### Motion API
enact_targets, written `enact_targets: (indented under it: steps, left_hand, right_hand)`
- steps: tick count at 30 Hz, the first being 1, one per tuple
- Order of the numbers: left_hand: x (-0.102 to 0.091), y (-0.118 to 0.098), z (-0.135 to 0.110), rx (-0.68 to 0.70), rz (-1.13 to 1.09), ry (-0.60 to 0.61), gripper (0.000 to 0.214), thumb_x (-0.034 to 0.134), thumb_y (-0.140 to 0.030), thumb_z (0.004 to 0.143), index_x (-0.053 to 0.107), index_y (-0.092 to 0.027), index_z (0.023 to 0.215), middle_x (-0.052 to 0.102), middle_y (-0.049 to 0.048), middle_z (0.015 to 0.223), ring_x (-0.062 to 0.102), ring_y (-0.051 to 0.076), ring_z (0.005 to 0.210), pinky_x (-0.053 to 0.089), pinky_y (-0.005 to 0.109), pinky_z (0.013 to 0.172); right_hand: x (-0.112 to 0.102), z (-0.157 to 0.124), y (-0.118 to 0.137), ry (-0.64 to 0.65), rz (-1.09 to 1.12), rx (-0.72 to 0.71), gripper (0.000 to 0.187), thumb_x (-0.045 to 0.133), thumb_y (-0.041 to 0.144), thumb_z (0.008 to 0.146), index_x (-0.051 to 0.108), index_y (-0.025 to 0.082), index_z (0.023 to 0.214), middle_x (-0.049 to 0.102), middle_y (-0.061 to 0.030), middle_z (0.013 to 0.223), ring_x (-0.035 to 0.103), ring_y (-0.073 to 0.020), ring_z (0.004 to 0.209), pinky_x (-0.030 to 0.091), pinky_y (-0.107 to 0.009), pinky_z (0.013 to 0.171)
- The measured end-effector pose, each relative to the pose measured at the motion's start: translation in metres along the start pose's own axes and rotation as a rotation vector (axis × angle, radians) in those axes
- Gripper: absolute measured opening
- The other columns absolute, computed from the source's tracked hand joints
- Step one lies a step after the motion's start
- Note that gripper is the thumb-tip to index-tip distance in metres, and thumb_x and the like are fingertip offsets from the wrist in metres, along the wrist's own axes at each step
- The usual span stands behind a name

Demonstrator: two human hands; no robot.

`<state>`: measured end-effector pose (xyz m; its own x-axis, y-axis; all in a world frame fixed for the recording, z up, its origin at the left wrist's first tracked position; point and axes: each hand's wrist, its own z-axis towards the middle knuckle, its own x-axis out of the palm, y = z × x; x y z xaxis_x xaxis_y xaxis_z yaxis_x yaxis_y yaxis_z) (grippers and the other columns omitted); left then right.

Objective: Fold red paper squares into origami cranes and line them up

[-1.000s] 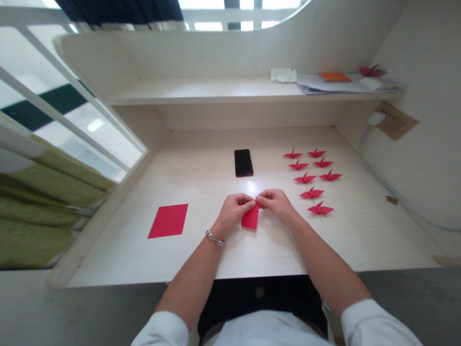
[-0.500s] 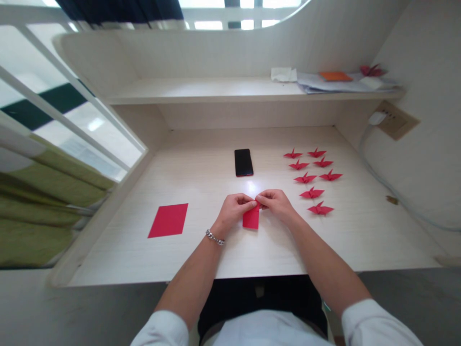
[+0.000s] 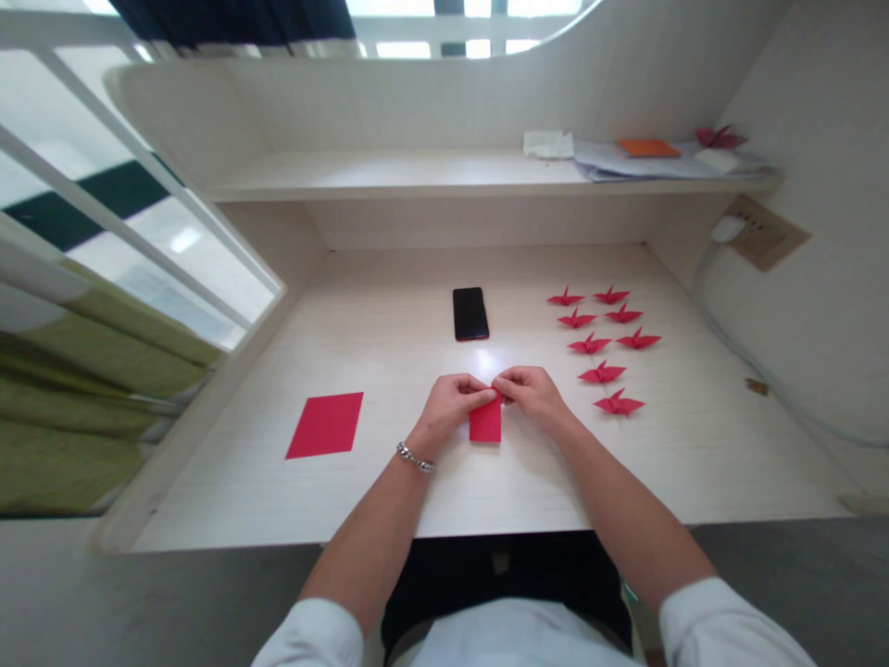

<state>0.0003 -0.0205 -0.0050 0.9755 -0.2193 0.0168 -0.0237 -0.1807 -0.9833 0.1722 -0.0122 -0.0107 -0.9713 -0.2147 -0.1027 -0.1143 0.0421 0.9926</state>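
A small folded piece of red paper [image 3: 485,424] is held between my two hands near the middle of the desk. My left hand [image 3: 456,406] pinches its upper left part, thumb on top. At its upper right corner, my right hand [image 3: 529,393] grips the edge between thumb and fingers. The paper's far edge is partly hidden by my fingers. To the left lies a flat red paper sheet [image 3: 325,425]. Several red paper cranes [image 3: 589,345] stand in two columns to the right of my hands.
Beyond my hands a black phone [image 3: 470,313] lies on the desk [image 3: 389,315]. The shelf [image 3: 389,170] above carries papers [image 3: 604,162], an orange sheet [image 3: 648,148] and a red folded paper [image 3: 719,138]. A cable [image 3: 722,331] runs from the wall socket [image 3: 768,233] down the right side.
Almost nothing differs. The folded red paper appears turned very slightly, while both hands keep their pinch in about the same place.
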Motion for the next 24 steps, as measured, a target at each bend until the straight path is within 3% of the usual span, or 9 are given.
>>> enact_targets:
  steps: [8, 14, 18, 24]
  left_hand:
    - [0.0008, 0.0021, -0.0007, -0.002, 0.001, -0.011, 0.029, 0.081, -0.034, 0.06, 0.069, -0.01, 0.071, 0.071, 0.0085, 0.071, 0.063, 0.016, 0.062, 0.047, 0.025, 0.057]
    - [0.0021, -0.0002, -0.002, 0.013, 0.004, -0.036, 0.028, 0.081, -0.035, 0.061, 0.069, -0.011, 0.07, 0.071, 0.0077, 0.069, 0.062, 0.015, 0.061, 0.047, 0.024, 0.056]
    - [0.0028, -0.0007, -0.0027, 0.03, 0.036, -0.017, 0.029, 0.08, -0.037, 0.062, 0.07, -0.011, 0.071, 0.071, 0.0079, 0.071, 0.063, 0.016, 0.062, 0.048, 0.025, 0.056]
    - [0.0037, -0.0018, -0.0036, 0.053, 0.056, -0.027, 0.028, 0.081, -0.033, 0.061, 0.071, -0.012, 0.076, 0.073, 0.0085, 0.074, 0.065, 0.017, 0.066, 0.05, 0.026, 0.06]
  right_hand:
    - [0.0003, 0.0007, -0.0028, -0.021, -0.071, -0.015, 0.023, 0.063, 0.037, 0.074, 0.069, 0.015, 0.073, 0.063, -0.0007, 0.059, 0.056, -0.0134, 0.054, 0.045, -0.025, 0.056]
    - [0.0016, 0.0018, -0.0017, -0.001, 0.069, 0.006, 0.025, 0.067, 0.04, 0.071, 0.066, 0.016, 0.072, 0.062, -0.0002, 0.059, 0.055, -0.0133, 0.054, 0.045, -0.025, 0.054]
    - [0.0005, 0.001, -0.0016, 0.026, 0.049, 0.034, 0.023, 0.071, 0.038, 0.067, 0.067, 0.016, 0.072, 0.062, -0.0002, 0.059, 0.054, -0.0133, 0.053, 0.043, -0.025, 0.054]
    - [-0.0026, 0.0029, -0.0042, -0.103, -0.008, -0.016, 0.021, 0.068, 0.037, 0.069, 0.067, 0.016, 0.071, 0.062, 0.0001, 0.059, 0.052, -0.0126, 0.054, 0.041, -0.025, 0.055]
